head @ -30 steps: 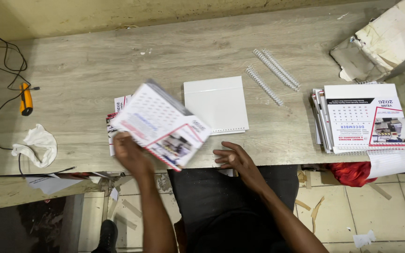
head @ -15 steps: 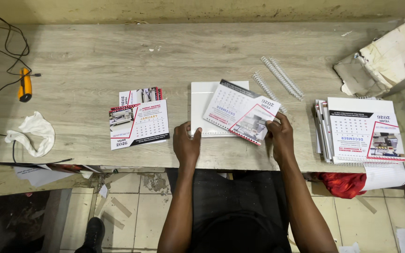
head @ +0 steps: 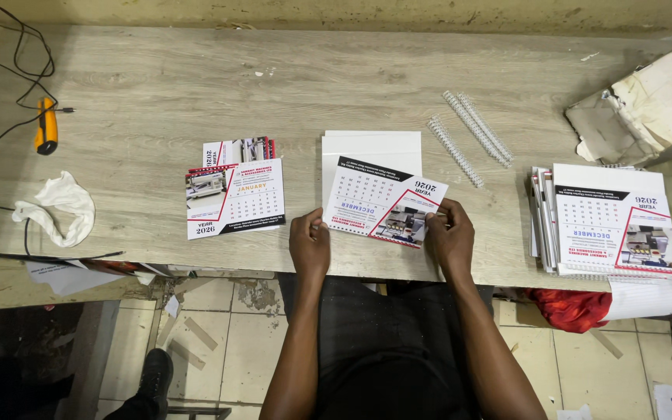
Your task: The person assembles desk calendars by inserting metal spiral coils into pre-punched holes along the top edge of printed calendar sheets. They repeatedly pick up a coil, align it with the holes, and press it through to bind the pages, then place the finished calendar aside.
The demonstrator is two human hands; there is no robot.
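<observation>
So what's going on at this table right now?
A person holds a printed calendar sheet with both hands, the left hand on its near left edge and the right hand on its right side, laying it on a white card. A small pile of calendar pages lies to the left, a taller stack to the right, with white binding coils behind.

Calendar sheets (head: 383,201), flat, slightly askew, on white card (head: 371,148)
</observation>
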